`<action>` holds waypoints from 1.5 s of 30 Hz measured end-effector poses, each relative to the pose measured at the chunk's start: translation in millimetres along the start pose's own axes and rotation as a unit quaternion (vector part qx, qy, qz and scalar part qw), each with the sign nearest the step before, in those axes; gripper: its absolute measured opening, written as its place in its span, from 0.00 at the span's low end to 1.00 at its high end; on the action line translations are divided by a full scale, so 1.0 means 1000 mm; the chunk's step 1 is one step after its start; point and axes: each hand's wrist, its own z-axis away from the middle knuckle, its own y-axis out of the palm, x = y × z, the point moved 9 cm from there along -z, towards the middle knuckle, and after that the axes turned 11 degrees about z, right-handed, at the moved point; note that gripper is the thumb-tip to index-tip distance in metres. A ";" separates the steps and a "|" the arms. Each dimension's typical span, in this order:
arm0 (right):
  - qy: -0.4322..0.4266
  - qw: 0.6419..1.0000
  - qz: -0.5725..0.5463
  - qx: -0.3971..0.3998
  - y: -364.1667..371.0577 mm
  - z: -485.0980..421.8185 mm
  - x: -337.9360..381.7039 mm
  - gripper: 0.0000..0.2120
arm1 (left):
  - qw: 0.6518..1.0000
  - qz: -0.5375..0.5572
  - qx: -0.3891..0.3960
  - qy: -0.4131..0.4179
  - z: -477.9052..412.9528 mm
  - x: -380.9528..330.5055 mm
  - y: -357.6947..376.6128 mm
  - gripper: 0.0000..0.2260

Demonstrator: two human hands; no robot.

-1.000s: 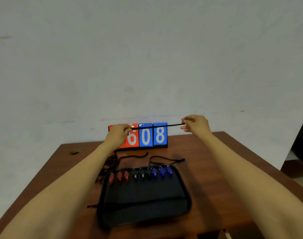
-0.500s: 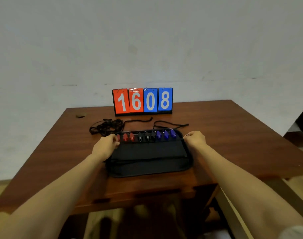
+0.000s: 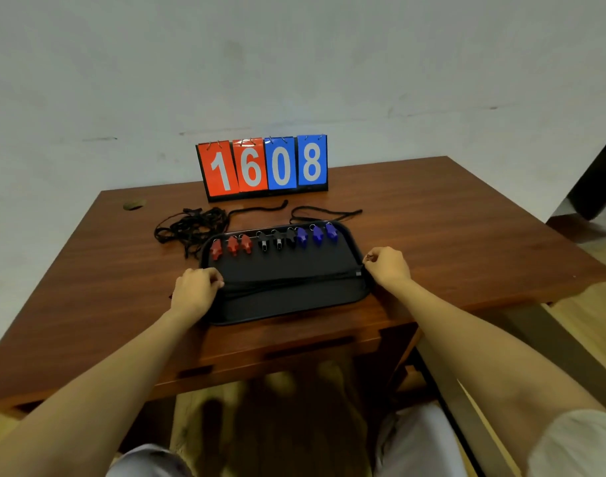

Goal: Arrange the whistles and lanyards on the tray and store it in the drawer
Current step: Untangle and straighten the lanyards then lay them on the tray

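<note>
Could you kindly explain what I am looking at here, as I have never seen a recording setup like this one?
There is no machine: a person works with bare hands, and a camera worn on their head looks forward and down. On the brown wooden table lies a flat black tray with a row of three red whistles, three black whistles and three blue whistles. Behind it are a tangle of black lanyards and a red-and-blue flip scoreboard reading 1608. The left hand and the right hand each pinch an end of one black cord lanyard stretched across the tray.
</note>
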 end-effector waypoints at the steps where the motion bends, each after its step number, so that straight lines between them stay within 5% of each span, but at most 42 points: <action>1: -0.005 1.000 -0.003 -0.005 0.000 0.001 0.000 0.07 | 1.000 -0.016 0.000 0.006 0.000 -0.002 0.001 0.05; 12: -0.051 0.998 -0.024 0.013 0.011 -0.003 0.002 0.03 | 0.995 -0.097 -0.007 -0.015 0.000 0.001 0.007 0.12; 16: -0.120 0.993 0.021 -0.009 0.012 0.003 0.011 0.17 | 0.995 -0.100 -0.016 0.012 0.005 -0.004 0.011 0.13; 21: -0.209 0.967 0.146 -0.003 0.023 0.011 0.030 0.19 | 0.995 -0.091 0.016 0.049 0.010 -0.008 0.023 0.16; 36: -0.221 0.960 0.167 -0.023 0.023 0.016 0.028 0.16 | 0.990 -0.101 -0.058 0.077 0.027 -0.007 0.013 0.14; 45: -0.267 0.953 0.138 -0.042 0.018 0.010 0.060 0.13 | 0.982 -0.088 -0.019 0.164 0.019 -0.072 0.043 0.15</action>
